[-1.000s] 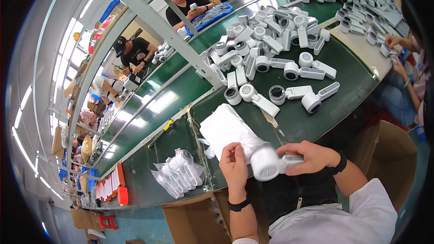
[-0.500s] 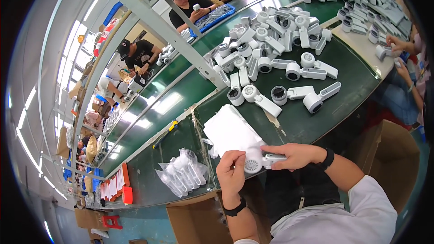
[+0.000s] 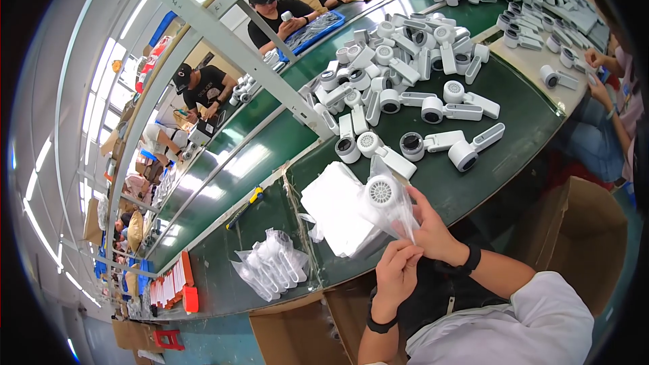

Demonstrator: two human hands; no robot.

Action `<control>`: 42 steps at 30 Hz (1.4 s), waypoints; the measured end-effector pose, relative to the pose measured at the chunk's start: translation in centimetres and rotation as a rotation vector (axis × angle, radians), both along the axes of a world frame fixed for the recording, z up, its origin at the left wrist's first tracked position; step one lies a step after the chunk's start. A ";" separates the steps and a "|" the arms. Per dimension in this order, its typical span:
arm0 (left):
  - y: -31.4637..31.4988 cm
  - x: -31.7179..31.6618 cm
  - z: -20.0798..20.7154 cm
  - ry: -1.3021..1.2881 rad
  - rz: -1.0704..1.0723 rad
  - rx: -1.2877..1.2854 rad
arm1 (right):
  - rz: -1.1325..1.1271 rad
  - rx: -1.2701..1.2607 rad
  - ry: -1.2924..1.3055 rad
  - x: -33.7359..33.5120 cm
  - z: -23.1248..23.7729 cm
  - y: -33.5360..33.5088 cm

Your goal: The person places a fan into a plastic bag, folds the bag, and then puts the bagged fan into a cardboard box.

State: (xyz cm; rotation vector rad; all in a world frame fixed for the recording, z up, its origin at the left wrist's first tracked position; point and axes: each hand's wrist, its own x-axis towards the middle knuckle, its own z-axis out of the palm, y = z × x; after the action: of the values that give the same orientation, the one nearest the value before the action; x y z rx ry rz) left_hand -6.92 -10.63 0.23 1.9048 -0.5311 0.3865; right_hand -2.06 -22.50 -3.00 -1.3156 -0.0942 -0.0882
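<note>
A white handheld fan (image 3: 380, 191) with a round vented head sits inside a clear plastic bag (image 3: 407, 215), its head pointing away from me. My right hand (image 3: 436, 233) is closed round the bag's near end, where the fan's handle is mostly hidden. Just below it, my left hand (image 3: 397, 272) pinches the bag's edge with its fingertips. A stack of thin white bags (image 3: 336, 209) lies on the green table to the left of the fan. Further left are several bagged fans (image 3: 272, 265) in a row.
Loose white fans (image 3: 405, 61) are heaped at the table's far side. A yellow cutter knife (image 3: 245, 207) and orange boxes (image 3: 179, 277) lie left. Open cartons (image 3: 297, 331) stand below the table edge. A metal frame post (image 3: 270, 67) rises before co-workers.
The fan, now in the clear bag, has moved up over the white stack with its head turned away. My right hand has shifted to the bag's near end; my left moved right and down.
</note>
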 end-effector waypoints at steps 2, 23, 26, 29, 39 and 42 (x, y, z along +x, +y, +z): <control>0.6 -0.2 -0.4 0.067 -0.004 -0.029 | 0.060 0.051 0.018 0.1 -0.6 -0.4; 5.9 -0.2 -1.5 0.478 -0.007 -1.059 | -0.263 -0.415 -0.597 -1.4 1.1 0.2; 8.8 -2.0 -1.3 0.365 0.204 -1.020 | -0.136 -0.406 -0.654 -2.1 0.3 0.4; 13.4 -4.5 0.0 0.172 0.668 -0.809 | 0.078 -0.478 -0.469 -1.6 -0.6 -0.4; 32.5 -6.9 -3.1 0.194 1.524 -0.201 | 0.091 -0.587 -0.280 -0.1 -3.1 -0.3; 33.6 -5.1 -6.1 0.188 1.552 0.087 | 0.081 -0.611 -0.302 0.0 -3.5 -0.6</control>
State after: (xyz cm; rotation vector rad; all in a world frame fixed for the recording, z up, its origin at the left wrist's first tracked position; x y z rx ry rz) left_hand -12.06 22.93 -5.85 2.0589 1.1958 1.1193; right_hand -2.05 -23.13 -6.53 -1.8983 -0.4594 -0.1999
